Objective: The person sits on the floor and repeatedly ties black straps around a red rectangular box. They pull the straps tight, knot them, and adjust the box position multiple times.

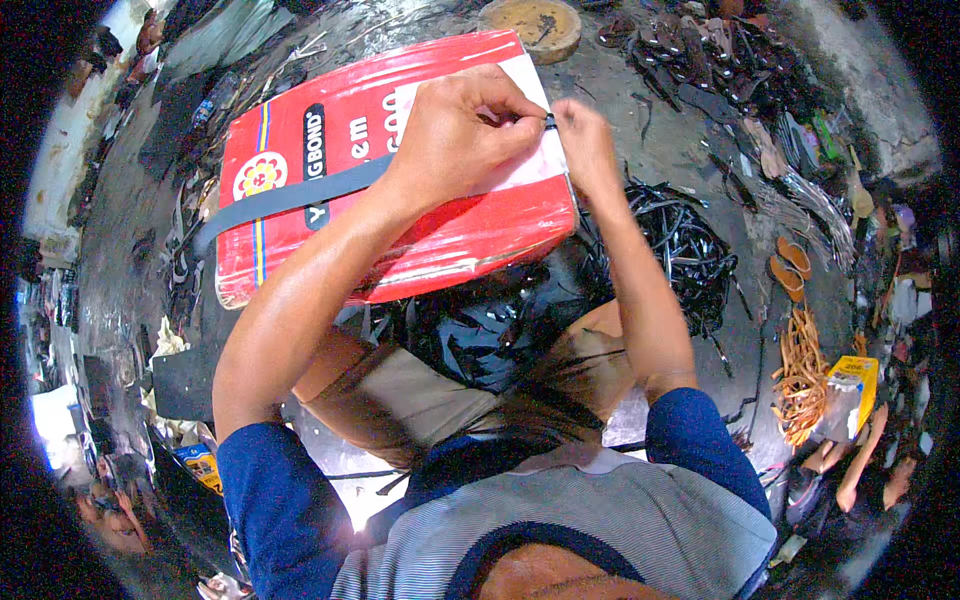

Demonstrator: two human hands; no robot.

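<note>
A red cardboard box (pixel 420 250), wrapped in clear film, lies in front of me. Across its top runs a flat dark grey-blue strip (pixel 300 197), which passes beneath my left wrist. My left hand (pixel 465 130) rests over the box, thumb and fingers pinched together. At the box's right edge my right hand (pixel 588 145), slightly blurred, is closed in a pinch close to the left fingertips. Between the two hands shows a small dark strip end (pixel 549 121). Whether it belongs to the long strip is hidden by my left hand. A pale patch (pixel 535 160) lies on the box under the hands.
A tangled heap of shiny black strips (pixel 680 250) lies right of the box. Tan straps (pixel 800 370), brown soles (pixel 790 268) and a yellow box (pixel 853 380) are farther right. Dark footwear parts (pixel 690 50) and a round wooden block (pixel 532 25) are at the back.
</note>
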